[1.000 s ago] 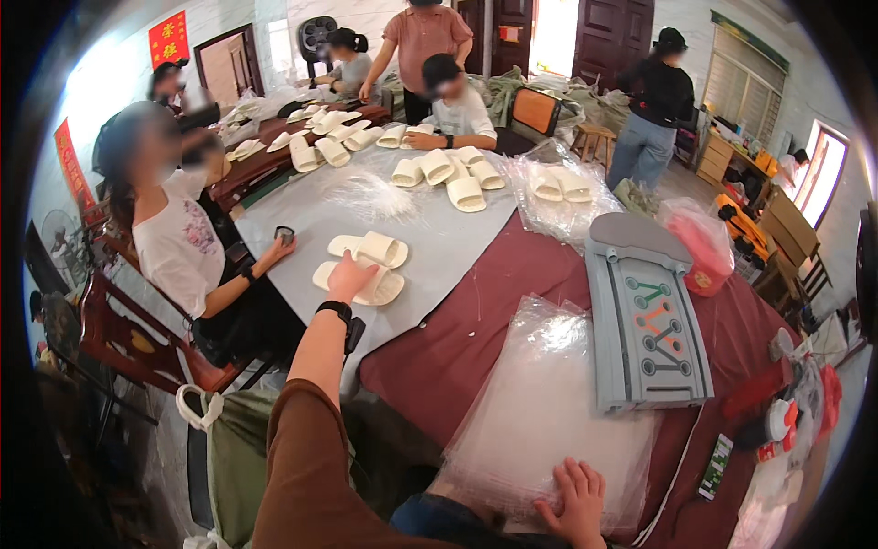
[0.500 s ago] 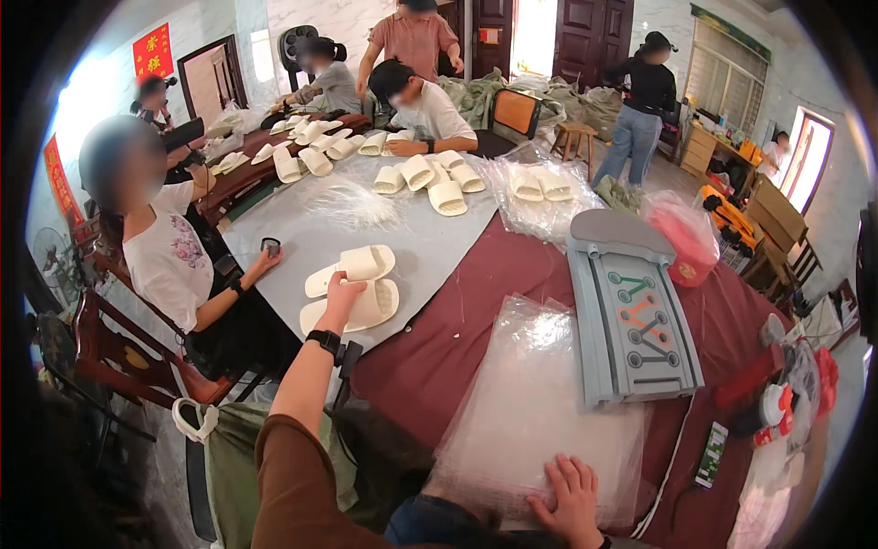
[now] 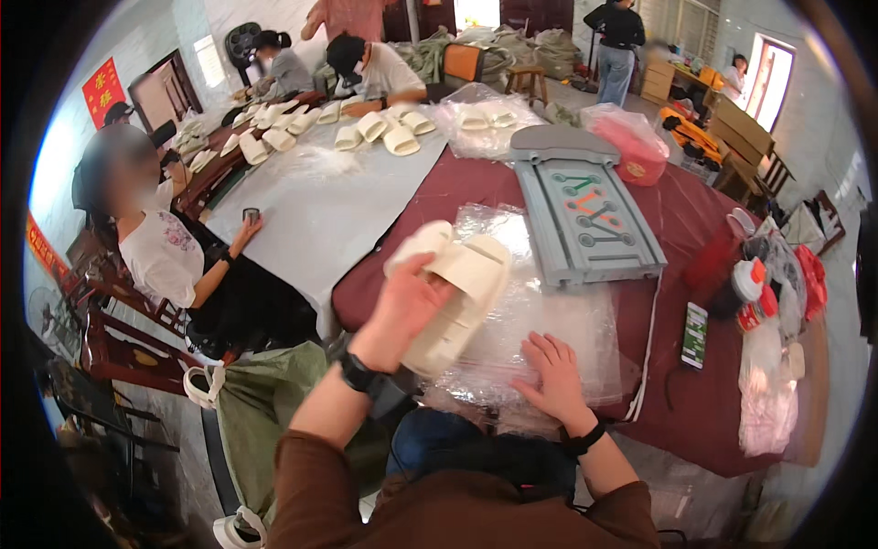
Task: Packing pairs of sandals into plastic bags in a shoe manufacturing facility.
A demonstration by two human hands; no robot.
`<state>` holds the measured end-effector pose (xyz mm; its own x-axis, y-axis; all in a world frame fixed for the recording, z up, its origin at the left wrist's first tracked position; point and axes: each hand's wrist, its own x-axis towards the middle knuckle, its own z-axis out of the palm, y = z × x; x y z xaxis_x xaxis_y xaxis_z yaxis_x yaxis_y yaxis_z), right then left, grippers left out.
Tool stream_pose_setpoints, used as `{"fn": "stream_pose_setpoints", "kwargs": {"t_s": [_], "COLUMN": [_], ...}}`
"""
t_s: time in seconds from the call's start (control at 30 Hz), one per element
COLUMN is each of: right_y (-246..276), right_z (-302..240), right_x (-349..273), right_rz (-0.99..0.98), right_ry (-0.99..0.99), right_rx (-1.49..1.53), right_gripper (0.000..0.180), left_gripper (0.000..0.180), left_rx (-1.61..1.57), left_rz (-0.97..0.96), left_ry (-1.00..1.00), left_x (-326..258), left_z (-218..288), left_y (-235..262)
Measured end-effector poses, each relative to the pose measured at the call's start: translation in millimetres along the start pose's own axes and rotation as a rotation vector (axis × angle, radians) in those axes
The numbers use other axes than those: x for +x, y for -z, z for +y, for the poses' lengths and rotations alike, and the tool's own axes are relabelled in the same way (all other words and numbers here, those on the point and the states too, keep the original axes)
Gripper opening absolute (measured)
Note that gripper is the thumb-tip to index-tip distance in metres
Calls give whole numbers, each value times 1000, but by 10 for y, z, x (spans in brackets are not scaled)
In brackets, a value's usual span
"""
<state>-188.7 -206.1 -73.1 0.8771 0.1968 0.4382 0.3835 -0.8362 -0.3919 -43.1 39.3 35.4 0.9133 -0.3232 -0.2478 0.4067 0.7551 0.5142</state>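
Observation:
My left hand (image 3: 402, 306) grips a pair of cream slide slippers (image 3: 473, 265), raised in front of me above the near table edge. The two slippers lie partly over each other, with the fingers closed round their straps. My right hand (image 3: 553, 377) lies with fingers spread on a stack of clear plastic bags (image 3: 585, 329), holding nothing. Black bands are on both wrists. Beyond the bags stands a grey folding plastic board (image 3: 590, 215) with green and orange markings. More cream slippers (image 3: 401, 140) are grouped at the far end of the grey table sheet (image 3: 302, 210).
A seated person at left holds a small dark object (image 3: 251, 215); other people are farther back. A phone (image 3: 694, 336), bottles (image 3: 745, 284) and a pink bag (image 3: 631, 142) sit on the maroon cloth (image 3: 713, 403) at right. Green fabric (image 3: 265, 412) hangs at lower left.
My left hand has lifted the slipper pair off the grey sheet and brought it right and toward me. My right hand remains on the bags. The view has shifted.

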Motion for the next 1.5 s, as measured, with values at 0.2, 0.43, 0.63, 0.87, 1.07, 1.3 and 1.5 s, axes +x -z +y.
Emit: {"fn": "stream_pose_setpoints", "kwargs": {"t_s": [0.2, 0.43, 0.63, 0.87, 1.07, 1.3, 1.5], "right_y": [-81, 54, -143, 106, -66, -85, -335], "right_z": [357, 196, 311, -4, 332, 297, 68], "right_x": [-106, 4, -32, 258, 531, 814, 962], "right_rz": [117, 39, 146, -83, -263, -86, -237], "right_ry": [-230, -407, -328, -370, -436, -188, -222], "right_rx": [785, 638, 511, 92, 87, -268, -243], "right_gripper": [51, 49, 57, 75, 79, 61, 42], "left_gripper": [25, 35, 37, 56, 67, 62, 57], "left_rx": [-341, -38, 1154, 1862, 1874, 1902, 1901], "left_rz": [169, 2, -137, -129, -150, -220, -180], "left_ry": [-77, -46, -443, -681, -721, -698, -734], "left_x": [213, 399, -425, -434, -456, -453, -436], "left_z": [-1279, -1600, -915, -962, -974, -878, -925], "left_y": [-260, 588, 614, 1159, 1174, 1171, 1207]}}
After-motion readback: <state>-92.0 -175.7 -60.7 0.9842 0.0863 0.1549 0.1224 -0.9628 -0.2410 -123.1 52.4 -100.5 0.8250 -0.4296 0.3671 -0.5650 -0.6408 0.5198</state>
